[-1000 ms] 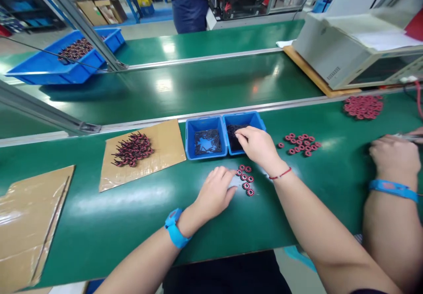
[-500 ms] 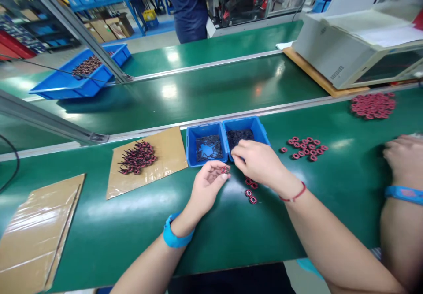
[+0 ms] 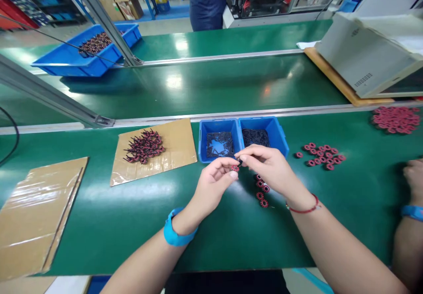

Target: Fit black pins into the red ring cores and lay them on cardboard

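My left hand (image 3: 211, 186) pinches a small red toothed ring, like a motor stator core (image 3: 234, 168), between thumb and fingertips. Close against it, my right hand (image 3: 272, 168) has thumb and forefinger closed on a short black piece (image 3: 240, 162), too small to make out fully. Both hands are just in front of two blue bins. The left bin (image 3: 202, 139) holds thin black sticks or tubes; the right bin (image 3: 280, 137) holds a heap of fine black pieces. Several loose stator cores (image 3: 263, 203) lie below my right hand, partly covered by it.
Cardboard (image 3: 178, 153) at left carries a pile of stator cores with black pieces sticking out (image 3: 145, 146). More red cores (image 3: 325, 156) lie at right, a larger group (image 3: 395, 120) beyond. A co-worker's arm (image 3: 413, 210) rests at the right edge. A metal post (image 3: 99, 16) stands at left.
My right hand has moved from the right bin to the stator core in my left hand, now with a short black piece at its fingertips. The camera view has shifted.
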A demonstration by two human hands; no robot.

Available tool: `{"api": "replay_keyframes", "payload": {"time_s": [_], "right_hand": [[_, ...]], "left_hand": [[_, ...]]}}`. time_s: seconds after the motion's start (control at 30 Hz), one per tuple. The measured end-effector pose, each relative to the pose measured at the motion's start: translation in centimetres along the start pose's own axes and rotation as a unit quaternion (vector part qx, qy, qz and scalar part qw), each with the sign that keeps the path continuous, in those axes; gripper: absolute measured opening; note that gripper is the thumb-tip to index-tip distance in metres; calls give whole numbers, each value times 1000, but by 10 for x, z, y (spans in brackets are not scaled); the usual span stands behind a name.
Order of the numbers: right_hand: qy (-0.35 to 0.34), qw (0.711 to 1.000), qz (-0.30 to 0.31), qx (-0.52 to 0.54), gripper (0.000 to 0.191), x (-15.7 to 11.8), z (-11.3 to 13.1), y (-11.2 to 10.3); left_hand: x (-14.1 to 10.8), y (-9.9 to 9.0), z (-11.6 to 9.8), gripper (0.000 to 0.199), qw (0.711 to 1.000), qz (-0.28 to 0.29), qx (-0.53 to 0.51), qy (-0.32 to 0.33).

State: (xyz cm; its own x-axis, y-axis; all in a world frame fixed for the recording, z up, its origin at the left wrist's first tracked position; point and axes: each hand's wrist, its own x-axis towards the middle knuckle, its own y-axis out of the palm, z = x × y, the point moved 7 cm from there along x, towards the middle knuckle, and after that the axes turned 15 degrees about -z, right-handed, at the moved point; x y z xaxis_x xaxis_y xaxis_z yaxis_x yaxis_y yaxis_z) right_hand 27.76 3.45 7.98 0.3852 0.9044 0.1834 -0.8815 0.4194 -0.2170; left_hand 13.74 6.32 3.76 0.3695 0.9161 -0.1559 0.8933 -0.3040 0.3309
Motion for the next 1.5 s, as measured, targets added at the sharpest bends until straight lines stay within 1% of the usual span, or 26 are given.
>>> {"api": "replay_keyframes", "payload": {"time_s": [0.1,0.17,0.23,0.47,0.6,0.73,0.97,1.5], "right_hand": [[77,992,-11,96,13,1,-7,-2],[104,985,-5,138,13,1,-8,-4],[115,982,7,152,12,0,-6,-5],[101,991,31,81,15,-4,2,-6],[95,991,38,86,14,-5,7,-5],[89,991,38,87,13,-5,9,-5],[83,993,32,74,13,-4,8,-6],[75,995,41,59,14,-5,9,-5]], "left_hand": [[-3,3,-2,19,999,34,18,15],[-6,4,-2,18,998,54,19,15],[-7,3,-1,17,998,64,16,12],[-6,0,-2,16,997,69,19,21],[-7,1,-3,16,997,72,20,25],[-6,0,-3,19,997,59,36,25],[-7,0,-4,19,997,59,43,33],[-7,2,-6,18,997,54,39,29]]}}
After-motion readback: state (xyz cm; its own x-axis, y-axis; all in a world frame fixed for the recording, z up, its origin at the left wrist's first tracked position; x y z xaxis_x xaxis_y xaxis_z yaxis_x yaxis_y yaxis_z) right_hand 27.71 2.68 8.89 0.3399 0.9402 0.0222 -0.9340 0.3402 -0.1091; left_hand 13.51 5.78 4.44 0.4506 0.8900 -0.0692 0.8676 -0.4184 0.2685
